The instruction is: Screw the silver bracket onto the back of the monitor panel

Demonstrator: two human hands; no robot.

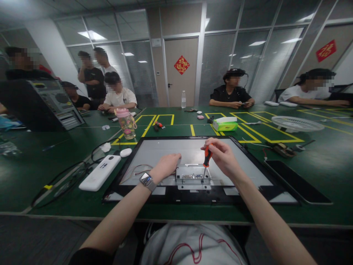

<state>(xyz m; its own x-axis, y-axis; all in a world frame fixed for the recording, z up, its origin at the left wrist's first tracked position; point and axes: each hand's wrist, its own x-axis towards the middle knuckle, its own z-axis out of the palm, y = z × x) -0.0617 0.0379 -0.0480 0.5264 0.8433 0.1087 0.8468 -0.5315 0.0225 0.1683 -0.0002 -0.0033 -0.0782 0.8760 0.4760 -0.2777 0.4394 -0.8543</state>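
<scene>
A flat display panel (pixel 154 151) with a black frame lies face down or face up, I cannot tell which, on the green table before me. On its near middle part sits a silver metal bracket (pixel 190 171) with ports along its side. My left hand (pixel 167 165), wearing a watch (pixel 147 180), is closed at the bracket's left end; its fingertips are partly hidden. Between the fingers of my right hand (pixel 222 154) is a red and black screwdriver (pixel 207 157), held nearly upright. Its tip meets the bracket's near right part. Thin wires (pixel 135 171) run left from the bracket.
Left of the panel lie a white power bank (pixel 100 173), a small white case (pixel 126 152) and black cables (pixel 71 180). A pink-lidded bottle (pixel 126 123) stands behind them. A black phone (pixel 296 180) lies at right; a green tissue pack (pixel 224 124) sits beyond. Several people sit across.
</scene>
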